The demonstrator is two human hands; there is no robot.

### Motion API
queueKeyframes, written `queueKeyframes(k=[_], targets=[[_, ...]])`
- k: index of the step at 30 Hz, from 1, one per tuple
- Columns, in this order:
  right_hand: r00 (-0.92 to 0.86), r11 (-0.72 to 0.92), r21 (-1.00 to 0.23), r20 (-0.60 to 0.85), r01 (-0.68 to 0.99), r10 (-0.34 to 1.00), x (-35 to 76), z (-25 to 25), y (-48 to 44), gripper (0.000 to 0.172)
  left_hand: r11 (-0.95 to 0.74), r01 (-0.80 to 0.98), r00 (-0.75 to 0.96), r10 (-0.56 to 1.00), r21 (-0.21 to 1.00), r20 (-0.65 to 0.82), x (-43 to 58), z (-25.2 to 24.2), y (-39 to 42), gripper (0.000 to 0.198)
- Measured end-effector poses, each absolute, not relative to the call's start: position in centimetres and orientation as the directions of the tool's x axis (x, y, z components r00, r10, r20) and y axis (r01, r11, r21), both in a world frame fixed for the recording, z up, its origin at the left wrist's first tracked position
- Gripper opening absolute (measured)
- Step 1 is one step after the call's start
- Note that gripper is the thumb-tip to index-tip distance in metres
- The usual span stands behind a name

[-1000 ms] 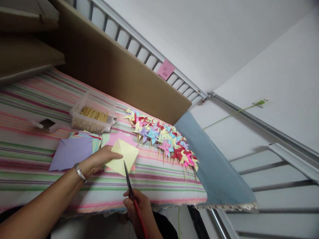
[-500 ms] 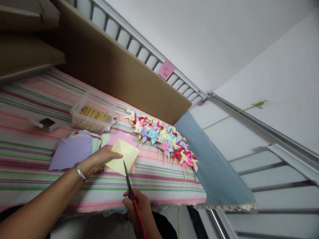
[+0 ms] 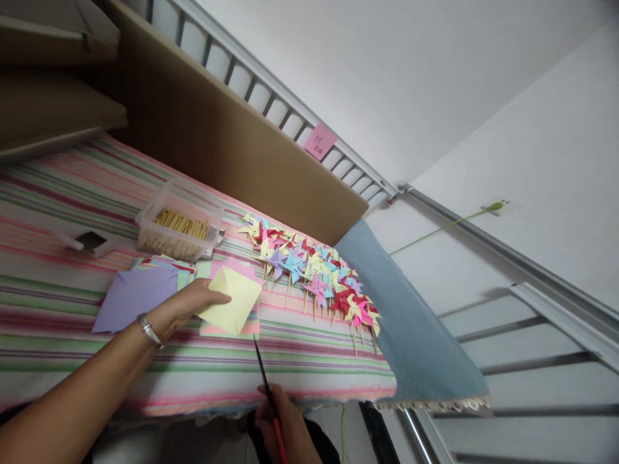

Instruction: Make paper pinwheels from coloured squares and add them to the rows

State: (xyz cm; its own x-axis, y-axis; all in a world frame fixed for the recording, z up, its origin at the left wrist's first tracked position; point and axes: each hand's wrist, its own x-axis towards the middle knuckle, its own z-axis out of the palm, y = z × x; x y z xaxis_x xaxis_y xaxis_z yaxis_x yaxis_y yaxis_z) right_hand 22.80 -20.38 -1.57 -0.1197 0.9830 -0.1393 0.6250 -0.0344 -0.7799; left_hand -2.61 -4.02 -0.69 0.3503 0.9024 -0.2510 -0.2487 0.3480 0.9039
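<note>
Left hand (image 3: 193,301) pinches yellow paper (image 3: 233,304) by one side above the paper pile (image 3: 252,326), leaving far corners free. Right hand (image 3: 285,419) wraps scissors (image 3: 262,367), tip paperward, not touching; blades seemingly closed.

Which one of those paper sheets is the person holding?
The pale yellow square, pinched in the left hand, thumb on top; the purple sheet and pink sheet nearby lie in piles instead.
</note>
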Motion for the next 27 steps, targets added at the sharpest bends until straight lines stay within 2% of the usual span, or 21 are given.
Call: queueKeyframes(k=[2, 4, 7, 12, 15, 18, 22, 24, 27], targets=[[-0.058, -0.017, -0.806, -0.063, 0.591, 0.996, 23.4, -1.3, -20.0, 0.037, 0.375, -0.247, 0.417, 0.873, 0.894, -0.251, -2.3, -0.6, -4.4, 0.026], [0.089, -0.046, -0.827, 0.005, 0.560, 0.996, 23.4, -0.8, -18.8, 0.034, 0.405, -0.234, 0.502, 0.829, 0.884, -0.247, -1.6, -0.5, -5.0, 0.023], [0.221, -0.066, -0.874, 0.048, 0.481, 0.974, 22.4, 0.5, -16.1, 0.039, 0.421, -0.176, 0.600, 0.763, 0.890, -0.242, -0.5, -0.4, -6.0, 0.021], [0.091, -0.063, -0.941, -0.035, 0.334, 0.995, 19.8, 2.3, -12.7, 0.037, 0.404, -0.087, 0.664, 0.705, 0.911, -0.249, 0.8, -0.9, -6.6, 0.023], [0.059, -0.069, -0.960, -0.055, 0.270, 0.997, 19.1, 2.3, -12.0, 0.035, 0.389, -0.102, 0.673, 0.705, 0.915, -0.225, 1.0, -1.3, -6.2, 0.023], [0.142, -0.021, -0.985, 0.003, 0.171, 0.990, 19.0, 2.1, -11.5, 0.034, 0.407, -0.227, 0.622, 0.759, 0.885, -0.190, 1.0, -1.2, -5.9, 0.027], [0.265, 0.013, -0.997, 0.032, 0.075, 0.964, 18.5, 1.8, -10.8, 0.037, 0.485, -0.509, 0.528, 0.828, 0.711, -0.188, 1.3, -0.7, -6.1, 0.034], [0.309, 0.044, -0.997, 0.063, 0.069, 0.949, 17.9, 1.5, -10.5, 0.036, 0.512, -0.580, 0.511, 0.834, 0.634, -0.206, 1.9, -0.6, -6.5, 0.035], [0.346, 0.094, -0.988, 0.132, 0.124, 0.929, 16.8, 0.4, -10.2, 0.036, 0.509, -0.624, 0.483, 0.848, 0.593, -0.219, 2.9, -0.5, -7.1, 0.036]])
